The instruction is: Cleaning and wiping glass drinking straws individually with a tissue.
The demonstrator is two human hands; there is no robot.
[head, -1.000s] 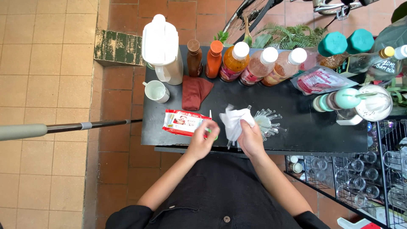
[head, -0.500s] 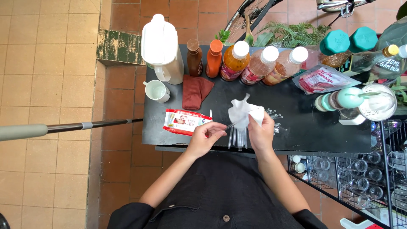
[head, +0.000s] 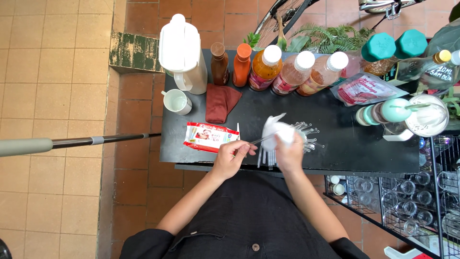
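A thin clear straw point(head: 256, 141) is pinched at its end by the left hand point(head: 231, 157), fingers closed. A white tissue point(head: 277, 132) is wrapped round it by the right hand point(head: 289, 152) above the black surface point(head: 345, 144). Light, slippery, easily bent, it is probably best gripped near the end.

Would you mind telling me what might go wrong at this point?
The thin clear rod pinched by the left hand might snap or slip while the right hand wipes it with the white tissue. The loose rods beside it lie near the table edge and could roll off.
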